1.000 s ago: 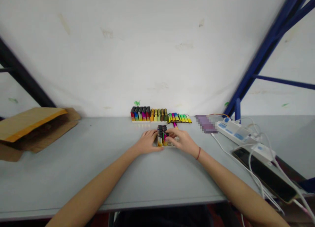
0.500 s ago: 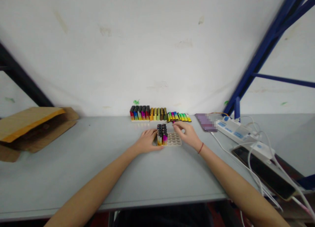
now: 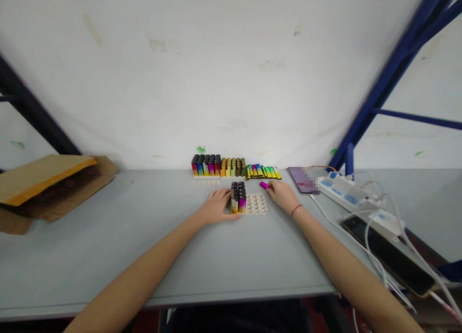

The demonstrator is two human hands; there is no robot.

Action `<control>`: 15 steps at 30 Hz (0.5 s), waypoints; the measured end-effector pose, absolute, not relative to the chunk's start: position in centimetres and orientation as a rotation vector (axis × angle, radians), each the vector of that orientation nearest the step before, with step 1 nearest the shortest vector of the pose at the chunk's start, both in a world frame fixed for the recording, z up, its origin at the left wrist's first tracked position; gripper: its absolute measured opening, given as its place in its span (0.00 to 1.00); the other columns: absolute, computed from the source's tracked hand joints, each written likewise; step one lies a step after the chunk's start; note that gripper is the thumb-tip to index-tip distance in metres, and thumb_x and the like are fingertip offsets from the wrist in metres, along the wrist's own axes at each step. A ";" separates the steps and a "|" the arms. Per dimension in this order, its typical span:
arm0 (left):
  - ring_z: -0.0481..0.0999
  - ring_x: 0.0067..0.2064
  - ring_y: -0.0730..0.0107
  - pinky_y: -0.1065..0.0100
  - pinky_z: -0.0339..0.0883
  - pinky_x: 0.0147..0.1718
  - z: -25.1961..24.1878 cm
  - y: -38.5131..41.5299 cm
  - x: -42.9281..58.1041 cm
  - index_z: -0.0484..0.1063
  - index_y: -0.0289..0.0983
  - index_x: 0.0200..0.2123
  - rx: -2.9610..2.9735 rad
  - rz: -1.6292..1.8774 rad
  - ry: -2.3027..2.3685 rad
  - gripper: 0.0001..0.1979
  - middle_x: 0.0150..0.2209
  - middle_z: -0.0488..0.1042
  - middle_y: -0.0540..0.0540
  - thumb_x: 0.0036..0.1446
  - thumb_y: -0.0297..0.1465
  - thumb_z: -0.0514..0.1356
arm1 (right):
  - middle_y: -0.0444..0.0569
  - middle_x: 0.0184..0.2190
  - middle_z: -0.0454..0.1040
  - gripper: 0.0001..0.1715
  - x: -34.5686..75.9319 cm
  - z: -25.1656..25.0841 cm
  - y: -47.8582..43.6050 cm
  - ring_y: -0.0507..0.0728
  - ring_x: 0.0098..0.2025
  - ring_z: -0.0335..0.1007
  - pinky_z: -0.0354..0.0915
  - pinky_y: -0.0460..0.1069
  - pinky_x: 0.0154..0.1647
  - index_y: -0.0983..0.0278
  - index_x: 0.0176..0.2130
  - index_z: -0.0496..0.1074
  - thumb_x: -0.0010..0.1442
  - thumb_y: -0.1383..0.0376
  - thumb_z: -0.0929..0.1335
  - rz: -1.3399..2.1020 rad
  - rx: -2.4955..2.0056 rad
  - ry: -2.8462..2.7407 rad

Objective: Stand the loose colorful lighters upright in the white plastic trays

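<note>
On the table, a white tray (image 3: 256,204) with round hollows carries several lighters (image 3: 238,198) upright in its left part. My left hand (image 3: 216,208) is closed round the tray's left end, with the thumb along the front edge and the fingers behind the lighters. To the right of the tray and slightly behind it, my right hand (image 3: 282,195) pinches a purple lighter (image 3: 264,185) by one end. That lighter lies nearly level and points left. The tray's right hollows hold nothing.
Along the wall stand full blocks of dark-topped lighters (image 3: 205,165) and yellow-brown lighters (image 3: 233,167), beside several lying lighters (image 3: 263,171). A cardboard box (image 3: 54,188) sits left. To the right are a phone (image 3: 302,180), a power strip (image 3: 357,198), cables and a black phone (image 3: 386,253).
My right hand has moved a little to the right, away from the tray, and the purple lighter now shows clearly in its fingers. The left hand stays on the tray.
</note>
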State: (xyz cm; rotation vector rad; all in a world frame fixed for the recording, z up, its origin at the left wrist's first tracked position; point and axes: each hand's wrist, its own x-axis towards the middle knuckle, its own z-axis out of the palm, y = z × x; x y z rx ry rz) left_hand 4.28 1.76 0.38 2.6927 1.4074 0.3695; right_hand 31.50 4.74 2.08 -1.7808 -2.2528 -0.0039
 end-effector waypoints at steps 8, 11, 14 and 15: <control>0.61 0.61 0.45 0.51 0.52 0.60 0.6 1.6 4.3 0.60 0.32 0.60 2.696 0.338 1.418 0.41 0.59 0.63 0.34 0.53 0.55 0.59 | 0.63 0.43 0.71 0.17 30.8 1.5 4.6 0.62 0.45 0.69 0.61 0.53 0.45 0.71 0.45 0.65 0.57 0.78 0.57 -0.034 -1.763 -2.225; 0.61 0.61 0.45 0.52 0.51 0.60 0.6 1.7 4.3 0.60 0.33 0.60 2.691 0.347 1.420 0.41 0.59 0.63 0.34 0.52 0.55 0.60 | 0.59 0.38 0.73 0.14 30.3 2.1 4.0 0.62 0.39 0.70 0.61 0.52 0.39 0.69 0.47 0.62 0.63 0.70 0.55 0.080 -1.732 -2.105; 0.61 0.61 0.45 0.51 0.51 0.60 0.5 1.7 4.3 0.60 0.35 0.60 2.680 0.369 1.415 0.40 0.60 0.63 0.36 0.52 0.55 0.60 | 0.56 0.35 0.73 0.15 30.0 2.1 4.0 0.61 0.37 0.70 0.61 0.52 0.37 0.65 0.43 0.62 0.68 0.60 0.54 0.144 -1.634 -2.013; 0.61 0.61 0.45 0.50 0.52 0.60 0.5 1.7 4.3 0.60 0.35 0.60 2.676 0.374 1.412 0.40 0.59 0.63 0.36 0.52 0.55 0.60 | 0.55 0.35 0.73 0.15 29.9 1.9 4.0 0.61 0.37 0.70 0.61 0.52 0.38 0.64 0.41 0.63 0.68 0.59 0.54 0.152 -1.580 -2.008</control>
